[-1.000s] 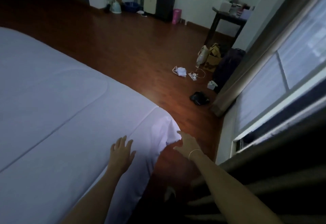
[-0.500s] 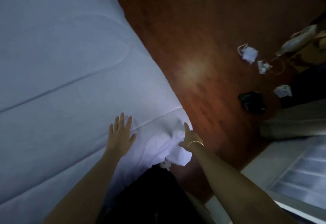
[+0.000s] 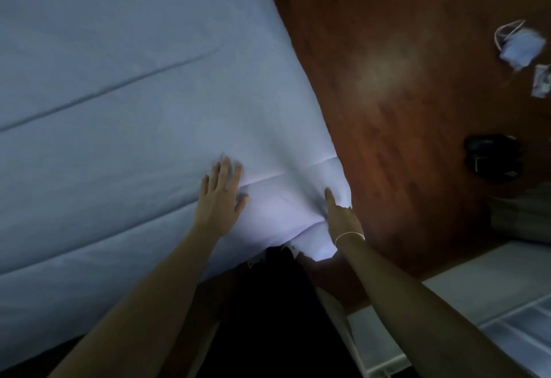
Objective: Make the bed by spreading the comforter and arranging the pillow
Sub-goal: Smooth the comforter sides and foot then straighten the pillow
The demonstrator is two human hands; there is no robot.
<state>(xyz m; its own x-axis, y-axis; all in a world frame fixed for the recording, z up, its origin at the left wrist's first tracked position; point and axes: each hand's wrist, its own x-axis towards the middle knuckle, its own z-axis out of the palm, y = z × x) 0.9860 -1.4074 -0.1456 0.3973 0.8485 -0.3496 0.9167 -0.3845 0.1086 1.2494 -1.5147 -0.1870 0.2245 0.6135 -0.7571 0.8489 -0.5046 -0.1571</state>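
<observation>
A pale bluish-white comforter [image 3: 125, 115] covers the bed and fills the left and upper part of the view, with a long seam running across it. Its near corner [image 3: 322, 181] hangs over the bed's edge just in front of me. My left hand [image 3: 219, 200] lies flat on the comforter near that corner, fingers spread. My right hand [image 3: 341, 218], with a thin bracelet at the wrist, is at the corner's edge with the forefinger stretched along the cloth and the other fingers curled into the fabric. No pillow is in view.
Dark red wooden floor [image 3: 402, 85] lies to the right of the bed. On it are a crumpled white item with a cord [image 3: 518, 47] and a dark object [image 3: 492, 154]. A window and curtain [image 3: 507, 303] are at the lower right. My dark clothing [image 3: 268, 318] is below.
My view has tipped down from the room toward the bed corner. Both hands have slid a little further onto the comforter's corner, the right one pressing into the fabric's edge.
</observation>
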